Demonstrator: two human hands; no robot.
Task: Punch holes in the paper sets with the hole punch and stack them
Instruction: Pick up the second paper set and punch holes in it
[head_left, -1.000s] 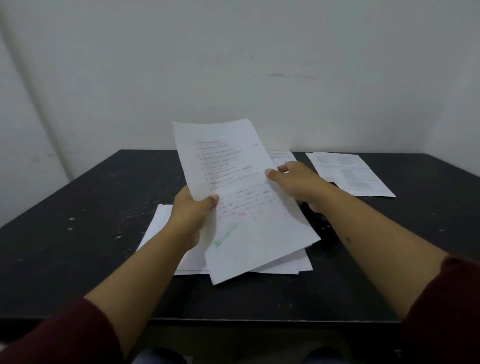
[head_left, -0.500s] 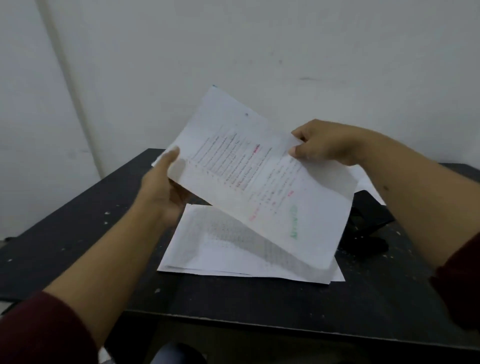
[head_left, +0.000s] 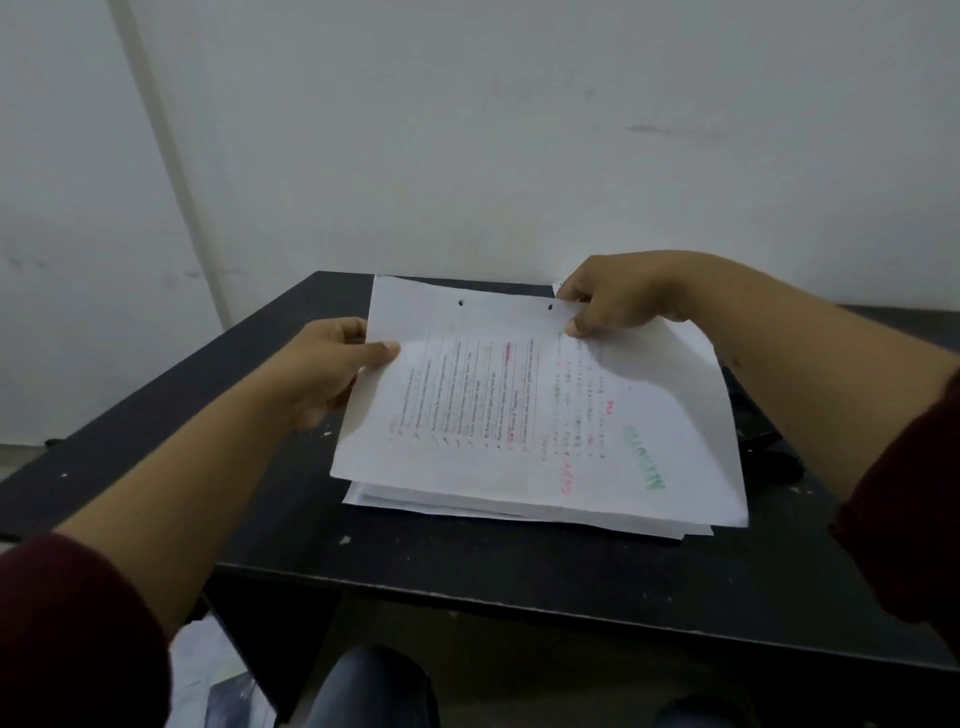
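A white paper set (head_left: 519, 415) with printed lines, red marks and green lettering is turned sideways, two punched holes showing along its far edge. My left hand (head_left: 332, 369) pinches its left edge. My right hand (head_left: 618, 299) grips the far right corner. The set lies low over a stack of white papers (head_left: 467, 506) on the black table (head_left: 467, 566), its right side still curved upward. The black hole punch (head_left: 763, 441) peeks out at the right, mostly hidden behind the paper.
A pale wall stands close behind the table. The table's front edge runs below the stack. Dark red sleeves cover both forearms near the frame's bottom. Something pale lies on the floor at lower left.
The paper set has been turned sideways and lowered from mid-air down onto the stack. Both hands came down with it, and the camera view shifted left and down.
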